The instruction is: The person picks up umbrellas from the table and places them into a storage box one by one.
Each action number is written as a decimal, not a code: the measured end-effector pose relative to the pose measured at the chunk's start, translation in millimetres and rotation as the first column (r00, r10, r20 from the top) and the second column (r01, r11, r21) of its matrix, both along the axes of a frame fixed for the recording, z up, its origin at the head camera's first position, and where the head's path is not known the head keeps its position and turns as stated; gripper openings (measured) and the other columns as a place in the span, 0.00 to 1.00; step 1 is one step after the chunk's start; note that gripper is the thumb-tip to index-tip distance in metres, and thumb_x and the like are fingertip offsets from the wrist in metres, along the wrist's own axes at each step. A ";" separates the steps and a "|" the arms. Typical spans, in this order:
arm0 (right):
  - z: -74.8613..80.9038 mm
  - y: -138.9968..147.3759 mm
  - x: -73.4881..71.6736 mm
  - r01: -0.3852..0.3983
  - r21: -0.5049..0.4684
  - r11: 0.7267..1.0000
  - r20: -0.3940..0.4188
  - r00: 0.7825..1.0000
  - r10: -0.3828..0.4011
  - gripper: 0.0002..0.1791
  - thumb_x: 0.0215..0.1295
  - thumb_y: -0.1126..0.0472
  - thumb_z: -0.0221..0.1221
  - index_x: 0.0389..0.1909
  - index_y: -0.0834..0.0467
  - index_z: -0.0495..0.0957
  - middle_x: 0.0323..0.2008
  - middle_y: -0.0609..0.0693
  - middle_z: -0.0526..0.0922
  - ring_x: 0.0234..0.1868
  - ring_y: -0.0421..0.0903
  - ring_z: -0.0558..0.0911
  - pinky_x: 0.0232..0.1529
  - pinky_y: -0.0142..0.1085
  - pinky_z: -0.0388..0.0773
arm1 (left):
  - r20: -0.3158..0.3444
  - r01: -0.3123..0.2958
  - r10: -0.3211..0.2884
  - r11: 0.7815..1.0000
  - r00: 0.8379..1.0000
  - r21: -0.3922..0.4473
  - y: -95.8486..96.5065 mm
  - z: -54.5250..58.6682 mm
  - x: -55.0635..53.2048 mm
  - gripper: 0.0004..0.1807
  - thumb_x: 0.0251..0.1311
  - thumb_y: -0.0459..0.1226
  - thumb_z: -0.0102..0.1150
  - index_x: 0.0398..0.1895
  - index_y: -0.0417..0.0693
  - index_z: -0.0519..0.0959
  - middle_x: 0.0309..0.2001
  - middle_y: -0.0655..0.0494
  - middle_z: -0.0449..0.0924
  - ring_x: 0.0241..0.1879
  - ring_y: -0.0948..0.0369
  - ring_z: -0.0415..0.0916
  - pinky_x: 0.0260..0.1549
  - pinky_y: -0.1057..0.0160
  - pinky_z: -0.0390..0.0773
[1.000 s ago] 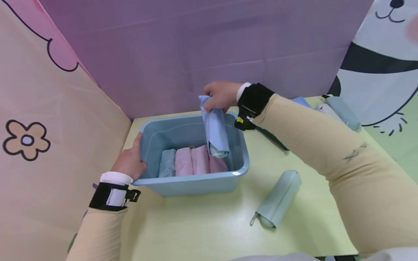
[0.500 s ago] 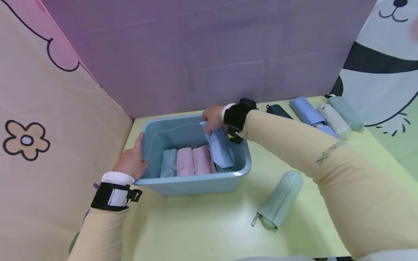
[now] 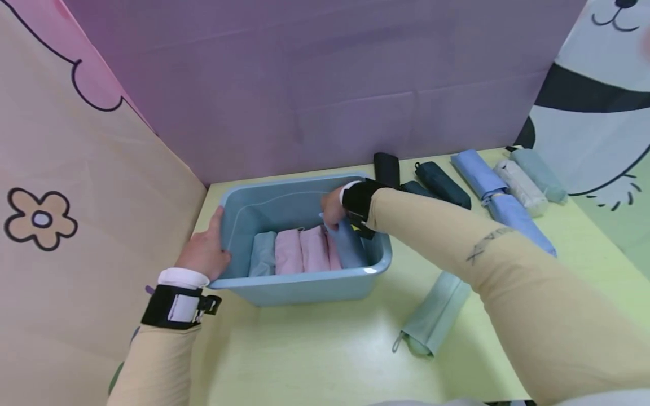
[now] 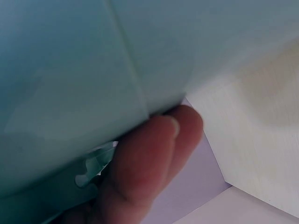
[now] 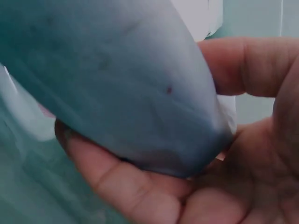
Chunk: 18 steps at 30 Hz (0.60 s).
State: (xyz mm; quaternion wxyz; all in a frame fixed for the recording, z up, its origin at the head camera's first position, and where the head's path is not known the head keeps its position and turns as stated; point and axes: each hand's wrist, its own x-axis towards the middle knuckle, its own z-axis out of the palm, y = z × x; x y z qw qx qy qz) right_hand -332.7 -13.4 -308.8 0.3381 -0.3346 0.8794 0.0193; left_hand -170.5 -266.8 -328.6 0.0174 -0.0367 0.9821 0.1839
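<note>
Lowered since the earlier frames, the light-blue folded umbrella (image 3: pixel 350 245) now sits inside the blue plastic bin (image 3: pixel 304 290), with the right hand (image 3: pixel 333 208) following it down. In the head view, that hand is curled round the umbrella's upper end; the umbrella is beside three pink folded umbrellas (image 3: pixel 288 252), partly covering the nearest, and a teal one (image 3: pixel 262 254) ends the row at the left. The left hand (image 3: pixel 203 251) grips the bin's left rim, as before. On the bench (image 3: pixel 304 355), a pale-green folded umbrella (image 3: pixel 434 318) lies near the bin's front right corner, partly behind the right sleeve (image 3: pixel 457 248).

The left wrist view shows fingers (image 4: pixel 140 163) against the bin's outer surface; I cannot tell where the thumb presses.

In the right wrist view, thumb and fingers close around the light-blue umbrella's end from both sides.
</note>
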 end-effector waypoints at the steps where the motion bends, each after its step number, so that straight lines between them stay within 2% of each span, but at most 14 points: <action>1: 0.2 0.8 0.4 -0.010 0.017 1.000 -0.003 1.000 0.010 0.09 0.53 0.63 0.56 0.25 0.55 0.64 0.30 0.49 0.63 0.28 0.45 0.62 0.29 0.34 0.62 | 0.001 0.003 -0.003 1.000 1.000 0.003 -0.1 -0.6 -0.4 0.52 0.52 0.27 0.55 0.75 0.39 0.35 0.24 0.40 0.76 0.20 0.50 0.75 0.24 0.51 0.74; 5: 4.3 4.3 3.5 0.000 0.032 0.999 -0.045 0.999 0.002 0.07 0.54 0.60 0.57 0.29 0.55 0.68 0.34 0.49 0.65 0.34 0.46 0.65 0.33 0.35 0.64 | -0.003 0.009 -0.009 1.000 1.000 0.012 -0.5 -0.8 -0.2 0.52 0.52 0.27 0.55 0.75 0.40 0.34 0.22 0.43 0.75 0.19 0.52 0.74 0.23 0.54 0.74; 8: 6.7 6.0 6.0 0.052 0.031 0.998 -0.060 0.997 -0.050 0.07 0.53 0.63 0.55 0.23 0.54 0.66 0.29 0.49 0.62 0.29 0.46 0.62 0.29 0.35 0.61 | -0.005 0.009 -0.009 1.000 1.000 0.019 -1.0 -0.5 -0.1 0.52 0.52 0.27 0.55 0.75 0.40 0.34 0.20 0.45 0.74 0.19 0.52 0.73 0.22 0.55 0.73; 11: 7.2 7.5 9.2 0.113 0.029 0.993 -0.058 0.992 -0.112 0.13 0.51 0.68 0.51 0.15 0.53 0.60 0.24 0.48 0.57 0.23 0.45 0.57 0.23 0.35 0.57 | -0.004 0.012 -0.012 1.000 1.000 0.024 -0.9 -0.3 -0.5 0.53 0.52 0.27 0.55 0.75 0.41 0.33 0.21 0.44 0.73 0.19 0.52 0.73 0.21 0.55 0.73; 15: 5.6 5.0 12.6 0.075 0.090 0.993 -0.115 0.991 -0.064 0.15 0.53 0.72 0.49 0.14 0.54 0.61 0.23 0.48 0.59 0.20 0.44 0.57 0.20 0.33 0.58 | -0.006 0.011 -0.011 1.000 1.000 0.011 -0.2 -0.5 -0.5 0.52 0.51 0.27 0.55 0.75 0.40 0.34 0.21 0.43 0.74 0.19 0.52 0.74 0.21 0.54 0.73; 18: 5.9 2.4 15.2 0.002 0.166 0.986 -0.146 0.989 0.023 0.16 0.56 0.71 0.50 0.12 0.54 0.64 0.21 0.48 0.61 0.20 0.43 0.58 0.20 0.32 0.60 | -0.012 0.010 -0.010 1.000 1.000 -0.007 0.1 -1.8 -1.2 0.52 0.50 0.27 0.55 0.75 0.38 0.35 0.22 0.42 0.75 0.19 0.51 0.74 0.22 0.53 0.73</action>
